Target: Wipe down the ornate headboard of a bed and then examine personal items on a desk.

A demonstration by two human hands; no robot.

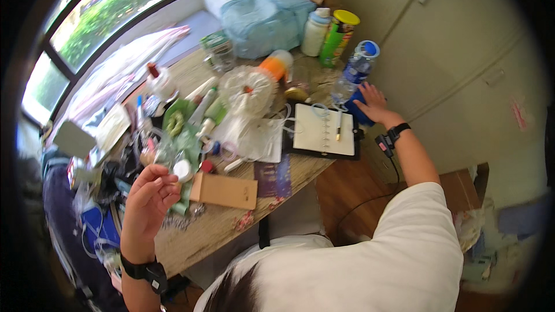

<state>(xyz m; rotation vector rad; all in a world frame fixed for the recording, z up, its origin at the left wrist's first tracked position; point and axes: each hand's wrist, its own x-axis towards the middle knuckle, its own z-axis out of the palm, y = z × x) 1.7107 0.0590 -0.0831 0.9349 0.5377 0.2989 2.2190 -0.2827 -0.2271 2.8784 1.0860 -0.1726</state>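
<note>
My right hand (372, 103) lies with fingers spread on a blue object (360, 110) at the desk's right edge; the hand hides part of it, and its kind is unclear. Close by stands a clear plastic bottle (353, 73) with a blue label. An open ring-binder notebook (310, 132) with blank pages lies left of that hand, a pen (339, 125) across its right page. My left hand (151, 190) is raised over the desk's left part, fingers loosely curled, nothing visible in it. Just past its fingertips are a white round lid (182, 170) and a brown cardboard box (225, 190).
Clutter crowds the wooden desk (195, 238): a plastic-wrapped bundle (247, 91), tubes and bags. Along the back stand a light-blue bag (269, 19), a white bottle (315, 32) and a green snack canister (338, 39). A cable (368, 199) hangs from my right wristband.
</note>
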